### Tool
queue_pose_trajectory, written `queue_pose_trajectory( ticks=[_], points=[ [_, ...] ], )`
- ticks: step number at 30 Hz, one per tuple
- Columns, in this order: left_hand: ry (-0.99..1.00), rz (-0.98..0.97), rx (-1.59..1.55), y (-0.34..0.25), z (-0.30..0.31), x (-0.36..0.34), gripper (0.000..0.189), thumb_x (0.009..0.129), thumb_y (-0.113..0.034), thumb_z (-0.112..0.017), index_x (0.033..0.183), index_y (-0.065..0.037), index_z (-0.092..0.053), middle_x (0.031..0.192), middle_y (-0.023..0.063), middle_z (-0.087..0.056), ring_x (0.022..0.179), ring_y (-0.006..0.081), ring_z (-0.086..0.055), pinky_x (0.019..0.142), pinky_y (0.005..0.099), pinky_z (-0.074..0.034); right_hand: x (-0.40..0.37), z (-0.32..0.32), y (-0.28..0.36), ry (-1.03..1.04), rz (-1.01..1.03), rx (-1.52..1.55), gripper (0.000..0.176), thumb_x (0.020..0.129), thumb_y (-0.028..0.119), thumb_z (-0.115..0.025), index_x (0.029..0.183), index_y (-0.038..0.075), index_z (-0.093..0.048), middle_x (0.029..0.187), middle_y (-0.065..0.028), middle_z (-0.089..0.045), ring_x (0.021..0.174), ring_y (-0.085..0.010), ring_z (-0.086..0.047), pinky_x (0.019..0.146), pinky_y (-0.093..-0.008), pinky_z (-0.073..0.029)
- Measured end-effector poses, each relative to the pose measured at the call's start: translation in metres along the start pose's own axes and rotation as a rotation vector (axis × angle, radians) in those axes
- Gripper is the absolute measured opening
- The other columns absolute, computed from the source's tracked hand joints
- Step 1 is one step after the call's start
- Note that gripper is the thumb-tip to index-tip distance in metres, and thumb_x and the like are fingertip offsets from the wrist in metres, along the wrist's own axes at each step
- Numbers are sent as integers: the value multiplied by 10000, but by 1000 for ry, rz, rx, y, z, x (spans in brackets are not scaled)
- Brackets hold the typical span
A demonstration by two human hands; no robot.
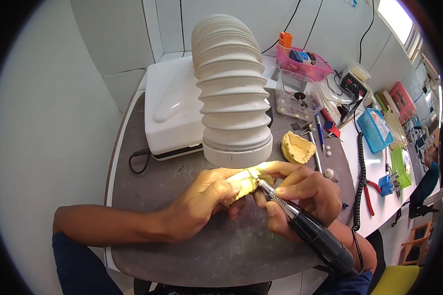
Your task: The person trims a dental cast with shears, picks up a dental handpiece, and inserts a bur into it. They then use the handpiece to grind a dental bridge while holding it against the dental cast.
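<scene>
Here: your left hand (202, 199) clamps cast (241, 184) under hose (231, 88) mouth, likely so dust gets drawn off. Your right hand (305, 191) pinches handpiece (305, 226) pen-style for control, tip at cast. Further right: spare cast (298, 147), idle.

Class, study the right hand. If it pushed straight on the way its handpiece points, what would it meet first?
The yellow dental cast in the left hand; the tip of the handpiece in the right hand sits right at it, though contact is unclear. Beyond stands the white ribbed hose.
</scene>
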State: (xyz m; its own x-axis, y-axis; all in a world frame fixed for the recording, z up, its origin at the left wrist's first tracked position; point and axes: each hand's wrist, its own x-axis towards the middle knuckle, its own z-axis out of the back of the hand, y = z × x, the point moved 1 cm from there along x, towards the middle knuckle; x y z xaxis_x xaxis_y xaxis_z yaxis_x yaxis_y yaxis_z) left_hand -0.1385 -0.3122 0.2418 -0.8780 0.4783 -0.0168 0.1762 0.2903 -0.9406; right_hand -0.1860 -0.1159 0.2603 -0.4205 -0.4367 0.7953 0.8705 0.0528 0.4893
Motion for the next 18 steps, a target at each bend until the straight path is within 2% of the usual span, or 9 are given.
queue_pose_trajectory(
  ticks=[2,3,4,18],
  points=[
    [-14,-4,9,0,-2,0,657,931,-372,-471,1408,75,-402,895,28,-516,750,117,-448,712,277,-407,0,0,0,4,-9,-11,264,679,-8,-798,831,-19,-582,700,-128,-624,716,-289,-724,722,-380,-613],
    [-30,-30,54,0,-3,0,519,929,-366,-428,1228,52,-501,844,28,-527,749,112,-459,698,268,-398,0,0,0,3,-13,-13,269,679,-1,-804,835,-16,-586,709,-129,-627,739,-299,-728,723,-376,-610],
    [-45,-55,98,0,-4,1,462,926,-360,-386,1048,30,-601,792,27,-538,748,108,-471,685,260,-389,0,0,1,1,-19,-18,273,679,5,-810,839,-12,-590,717,-130,-630,762,-310,-733,723,-372,-608],
    [-68,-45,114,-1,-5,0,449,928,-334,-394,1081,43,-584,840,32,-554,745,107,-474,684,261,-397,1,0,2,19,-5,4,278,683,9,-817,859,-6,-603,737,-129,-641,802,-318,-738,713,-366,-606]
  ],
)
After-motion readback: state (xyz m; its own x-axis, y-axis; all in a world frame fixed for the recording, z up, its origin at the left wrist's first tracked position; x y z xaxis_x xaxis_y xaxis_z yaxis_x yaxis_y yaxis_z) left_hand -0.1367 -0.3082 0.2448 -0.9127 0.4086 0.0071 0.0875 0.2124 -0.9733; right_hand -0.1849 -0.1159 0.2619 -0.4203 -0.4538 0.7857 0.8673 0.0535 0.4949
